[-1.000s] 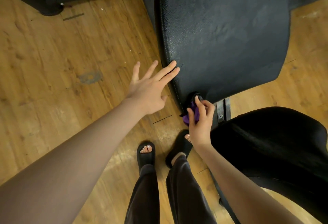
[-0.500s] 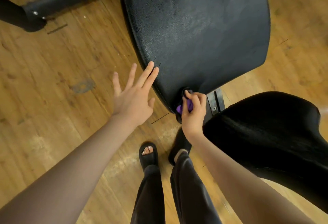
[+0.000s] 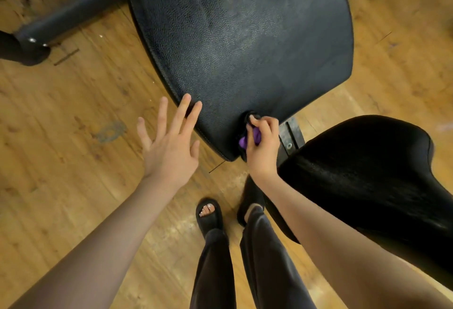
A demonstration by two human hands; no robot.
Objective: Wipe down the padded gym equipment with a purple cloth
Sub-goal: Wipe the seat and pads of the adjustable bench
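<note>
A large black padded bench back [image 3: 245, 46] fills the upper middle of the head view. My right hand [image 3: 262, 147] grips a small purple cloth [image 3: 250, 138], bunched in its fingers, against the pad's near lower edge. Most of the cloth is hidden in the fist. My left hand [image 3: 169, 142] is spread flat with straight fingers, and its fingertips touch the pad's left edge. A second black padded seat [image 3: 362, 174] sits lower right, just past my right forearm.
A black metal frame tube [image 3: 61, 19] and its foot [image 3: 22, 46] lie on the wooden floor [image 3: 61, 137] at upper left. A metal bracket [image 3: 290, 137] joins the two pads. My feet in black sandals [image 3: 208, 213] stand below the pad.
My view has shifted, so the pad has drifted left in the frame. My right hand stays at the pad's lower edge with the cloth. My left hand stays spread at the pad's left edge.
</note>
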